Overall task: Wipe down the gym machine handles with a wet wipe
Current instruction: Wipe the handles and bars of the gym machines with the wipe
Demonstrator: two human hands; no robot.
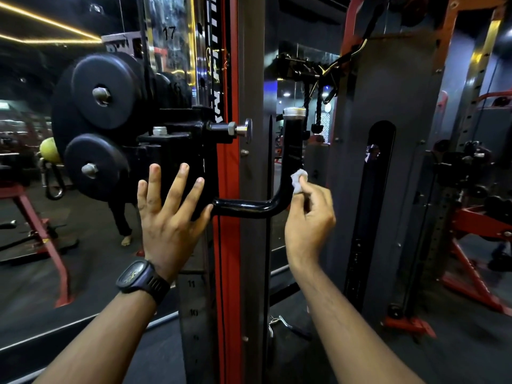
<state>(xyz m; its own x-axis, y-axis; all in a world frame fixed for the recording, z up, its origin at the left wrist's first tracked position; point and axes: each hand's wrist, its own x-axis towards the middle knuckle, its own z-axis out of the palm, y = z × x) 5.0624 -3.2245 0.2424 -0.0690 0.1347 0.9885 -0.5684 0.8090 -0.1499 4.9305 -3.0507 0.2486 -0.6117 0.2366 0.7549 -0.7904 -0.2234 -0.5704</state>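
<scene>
At centre, the right hand (307,214) pinches a balled wet wipe (298,180) against the upright of the black L-shaped handle (291,156), apparently to rub it. To its left, the left hand (169,209) lies spread on the carriage (177,151), likely bracing it.

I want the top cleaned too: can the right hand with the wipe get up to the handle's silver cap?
Probably yes. The right hand pinches the wipe at the black handle, below the silver cap, and the upright stretch between them looks bare.
</scene>
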